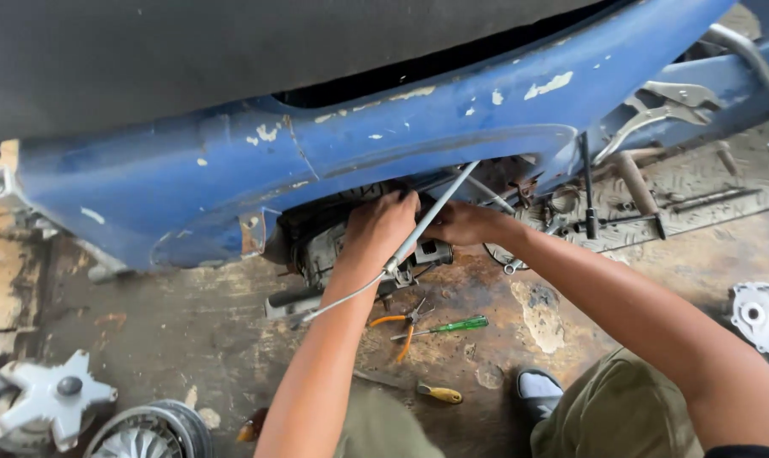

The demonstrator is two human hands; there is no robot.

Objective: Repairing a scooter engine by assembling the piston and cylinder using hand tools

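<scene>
A worn blue scooter body (333, 161) with chipped paint fills the upper half of the view, under a black seat (189, 51). My left hand (380, 225) reaches under the body panel, fingers curled on the dark engine parts (316, 246). My right hand (462, 223) is beside it, touching the same spot, its fingers hidden behind the left hand. A grey cable with a metal end (427, 222) runs diagonally across my left wrist. What the fingers grip is hidden.
On the stained concrete floor lie orange-handled pliers (401, 326), a green screwdriver (452, 326) and a yellow-handled tool (439, 393). A white fan part (49, 403) and a round finned wheel (142, 432) sit bottom left. A metal engine cover (762, 318) lies at the right.
</scene>
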